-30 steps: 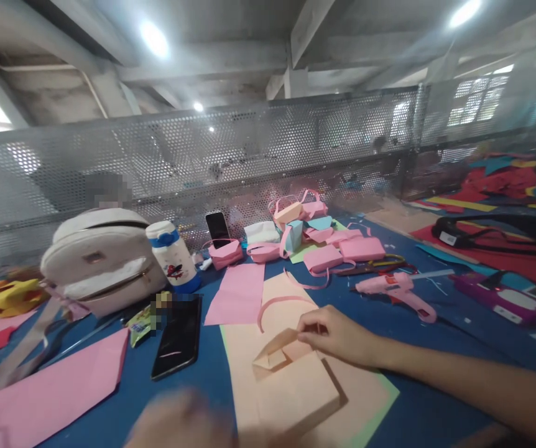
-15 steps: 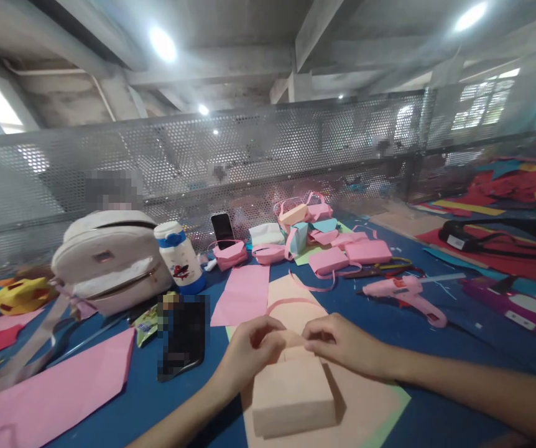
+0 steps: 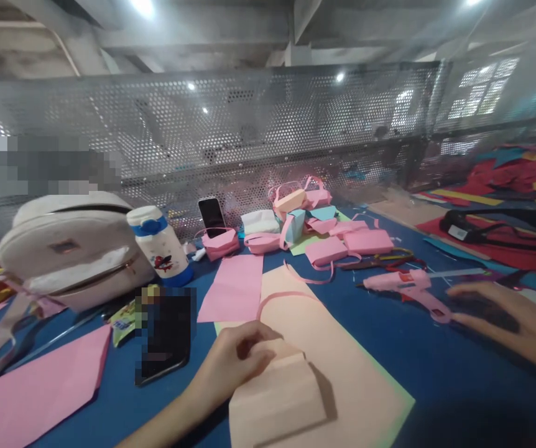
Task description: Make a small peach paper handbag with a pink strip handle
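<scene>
A peach paper box [image 3: 275, 401] with a raised flap lies on peach sheets [image 3: 361, 373] near the front of the blue table. My left hand [image 3: 244, 358] pinches the flap at its upper left edge. Over at the right, my right hand [image 3: 505, 317] is beside the handle of a pink glue gun [image 3: 403, 286], fingers apart and holding nothing. The gun lies on its side with its nozzle to the left. A thin curved paper strip [image 3: 291, 295] rests above the box.
Small pink paper bags [image 3: 326, 251] stand at the back. Scissors [image 3: 389, 258] lie behind the glue gun. At the left are a bottle [image 3: 160, 246], a backpack [image 3: 72, 249], a dark phone [image 3: 168, 333] and a pink sheet [image 3: 39, 389]. A perforated metal screen [image 3: 258, 137] stands behind.
My right hand has let go of the box's flap and moved right to beside the glue gun. My left hand still holds the flap. The view has shifted slightly.
</scene>
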### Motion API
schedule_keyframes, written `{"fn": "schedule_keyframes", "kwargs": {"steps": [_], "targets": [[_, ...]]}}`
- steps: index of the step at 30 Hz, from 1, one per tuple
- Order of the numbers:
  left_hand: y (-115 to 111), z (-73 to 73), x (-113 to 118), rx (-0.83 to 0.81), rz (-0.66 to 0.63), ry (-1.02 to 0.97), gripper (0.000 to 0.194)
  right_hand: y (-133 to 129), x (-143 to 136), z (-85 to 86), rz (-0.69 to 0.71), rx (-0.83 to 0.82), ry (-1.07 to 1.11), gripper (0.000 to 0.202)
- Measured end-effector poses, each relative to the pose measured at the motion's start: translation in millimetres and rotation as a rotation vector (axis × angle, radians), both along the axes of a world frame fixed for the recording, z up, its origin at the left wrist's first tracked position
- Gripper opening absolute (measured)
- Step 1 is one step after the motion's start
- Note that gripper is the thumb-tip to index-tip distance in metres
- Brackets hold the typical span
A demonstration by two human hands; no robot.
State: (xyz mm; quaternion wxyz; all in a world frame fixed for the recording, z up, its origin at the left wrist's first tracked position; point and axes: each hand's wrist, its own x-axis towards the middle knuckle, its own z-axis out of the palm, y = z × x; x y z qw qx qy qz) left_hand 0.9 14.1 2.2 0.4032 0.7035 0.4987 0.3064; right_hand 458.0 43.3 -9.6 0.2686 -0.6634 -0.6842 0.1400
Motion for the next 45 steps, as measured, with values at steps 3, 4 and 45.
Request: {"fn": "schedule_keyframes", "kwargs": {"steps": [3, 4, 45], "targets": [[-1.8, -2.2, 3.1, 0.103, 0.004, 0.090, 0.017, 19.6, -16.7, 3.0, 0.043, -0.055, 0.019, 0.051], [-3.0, -2.8, 3.4, 0.154, -0.005, 0.127, 0.016, 25.0, -24.2, 3.6, 0.076, -0.082, 0.000, 0.046], [-20.5, -6.8, 11.5, 1.124, -0.170, 0.767, 0.030, 65.1, -175.7, -2.8, 0.817, -0.851, 0.702, 0.044]]}}
